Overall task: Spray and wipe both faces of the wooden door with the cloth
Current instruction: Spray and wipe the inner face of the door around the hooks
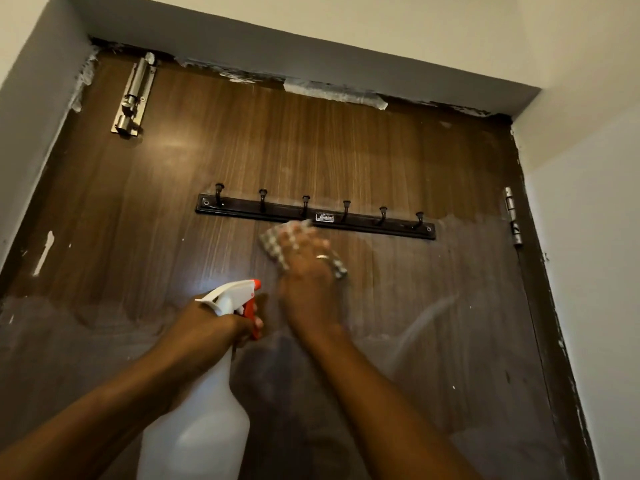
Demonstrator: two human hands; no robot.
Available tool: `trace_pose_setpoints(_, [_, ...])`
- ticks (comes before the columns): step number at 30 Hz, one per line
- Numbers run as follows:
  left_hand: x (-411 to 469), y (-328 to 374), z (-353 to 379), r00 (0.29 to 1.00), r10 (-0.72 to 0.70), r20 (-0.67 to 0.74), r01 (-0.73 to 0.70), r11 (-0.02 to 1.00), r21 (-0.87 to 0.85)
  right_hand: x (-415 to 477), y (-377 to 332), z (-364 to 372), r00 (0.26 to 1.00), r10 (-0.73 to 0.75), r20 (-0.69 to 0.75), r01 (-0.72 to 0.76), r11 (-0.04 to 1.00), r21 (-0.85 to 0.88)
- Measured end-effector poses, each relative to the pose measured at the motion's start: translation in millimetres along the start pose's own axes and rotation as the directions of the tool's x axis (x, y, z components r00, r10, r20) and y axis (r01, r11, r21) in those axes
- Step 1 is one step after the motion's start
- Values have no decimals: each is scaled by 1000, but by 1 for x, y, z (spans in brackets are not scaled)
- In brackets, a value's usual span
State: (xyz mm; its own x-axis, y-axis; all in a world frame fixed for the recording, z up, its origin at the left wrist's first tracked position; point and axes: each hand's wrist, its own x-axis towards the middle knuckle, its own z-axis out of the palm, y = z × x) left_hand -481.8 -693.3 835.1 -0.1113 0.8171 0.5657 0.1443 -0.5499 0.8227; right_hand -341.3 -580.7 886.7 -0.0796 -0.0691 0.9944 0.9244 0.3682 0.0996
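Wiping the wooden door just under its hook rail, my right grip presses the checked cloth flat against the panel, fingers spread rather than curled, though blur softens the outline. My left grip is wrapped round the neck of the white spray bottle, fingers at the red trigger, nozzle aimed toward the door beside the cloth. The door stands shut in its frame and fills the view, with a metal bolt at upper left and a hinge on the right edge. A dull film covers the lower half of this face and the stretch right of the rail; the wood above the rail shows none. By my reading, this is the wipe on one face, partway done. The next move calls for working the cloth around the hooks and up toward the bolt, with a fresh spray there, before the other face gets any attention.
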Motion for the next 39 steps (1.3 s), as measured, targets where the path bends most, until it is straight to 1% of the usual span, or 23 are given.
trace_pose_setpoints(3, [-3, -1, 11, 1000, -3, 1, 3, 1000, 20, -43, 8, -14, 961, -243, 131, 240, 970, 42])
trace_pose_setpoints(5, [-13, 4, 16, 998, 33, 54, -35, 999, 34, -70, 42, -36, 957, -258, 130, 255, 966, 33])
trace_pose_setpoints(6, [-17, 5, 18, 996, 45, 73, -46, 999, 19, -79, 63, -45, 982, -161, 99, 160, 987, 14])
trace_pose_setpoints(7, [-22, 8, 21, 995, 55, 87, -55, 998, -1, -81, 84, -53, 998, 15, 65, -16, 1000, 9])
trace_pose_setpoints(8, [-23, 11, 24, 992, 69, 104, -68, 998, -12, -74, 100, -58, 977, 212, 24, -212, 977, 5])
trace_pose_setpoints(9, [-22, 16, 26, 990, 84, 114, -83, 996, -14, -59, 111, -59, 937, 349, -18, -350, 937, -12])
trace_pose_setpoints(10, [-19, 21, 28, 988, 97, 118, -95, 995, -25, -41, 116, -57, 915, 401, -44, -403, 914, -37])
trace_pose_setpoints(11, [-15, 26, 31, 987, 108, 120, -104, 994, -39, -22, 115, -53, 915, 401, -52, -404, 913, -58])
trace_pose_setpoints(15, [-2, 44, 42, 986, 127, 113, -125, 992, -27, -1, 90, -40, 926, 378, -17, -378, 924, -54])
trace_pose_setpoints(16, [0, 46, 46, 986, 122, 110, -121, 993, -15, -11, 86, -40, 947, 321, 20, -320, 947, -30])
trace_pose_setpoints(19, [-2, 48, 58, 986, 115, 119, -116, 993, -1, -63, 94, -54, 990, 5, 138, 2, 999, -44])
trace_pose_setpoints(20, [-3, 47, 63, 986, 115, 124, -115, 993, 0, -78, 107, -62, 989, -28, 144, 38, 997, -68])
trace_pose_setpoints(21, [-5, 46, 67, 985, 117, 126, -117, 993, -3, -90, 122, -70, 990, 10, 140, 3, 996, -92])
trace_pose_setpoints(24, [-7, 44, 75, 986, 113, 122, -116, 993, 13, -88, 162, -86, 935, 345, 80, -334, 934, -124])
trace_pose_setpoints(26, [-4, 47, 83, 986, 122, 111, -125, 992, 21, -52, 172, -83, 902, 431, 17, -425, 895, -137])
trace_pose_setpoints(29, [-4, 54, 98, 990, 112, 90, -116, 993, 35, -7, 155, -67, 883, 469, -26, -469, 878, -97])
trace_pose_setpoints(31, [-4, 56, 112, 991, 114, 69, -118, 992, 48, -12, 141, -56, 921, 390, -10, -390, 918, -72])
trace_pose_setpoints(33, [-7, 57, 125, 991, 122, 49, -125, 990, 60, -37, 135, -60, 989, 121, 85, -121, 993, -1])
trace_pose_setpoints(35, [-12, 57, 139, 993, 113, 43, -115, 992, 49, -68, 158, -73, 974, -152, 166, 152, 988, 16])
trace_pose_setpoints(36, [-15, 57, 147, 994, 104, 43, -106, 993, 47, -78, 179, -82, 965, -197, 171, 203, 979, -18])
trace_pose_setpoints(37, [-17, 56, 153, 994, 95, 49, -98, 994, 46, -85, 202, -91, 979, -140, 148, 149, 987, -54])
trace_pose_setpoints(38, [-20, 55, 160, 995, 89, 53, -92, 995, 45, -90, 231, -100, 995, 14, 103, -7, 997, -72])
trace_pose_setpoints(39, [-23, 53, 167, 994, 86, 65, -88, 995, 36, -92, 261, -108, 979, 202, 39, -199, 978, -69])
